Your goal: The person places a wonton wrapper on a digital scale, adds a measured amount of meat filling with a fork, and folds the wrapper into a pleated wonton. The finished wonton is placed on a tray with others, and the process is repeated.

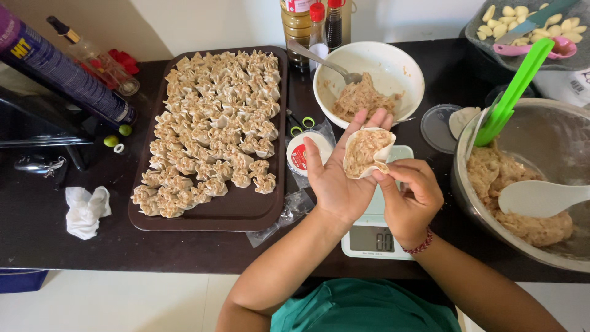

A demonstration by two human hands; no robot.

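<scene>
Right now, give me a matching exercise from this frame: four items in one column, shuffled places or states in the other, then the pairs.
Things:
1. dumpling wrapper
2. metal spoon
3. brown tray
4. white spatula

Places or states:
A. leans in the white bowl of filling
B. rests in the steel bowl on the right
C. lies filled in the left hand, pinched by the right hand
D. carries rows of folded dumplings

Pairs: 1-C, 2-A, 3-D, 4-B
</scene>
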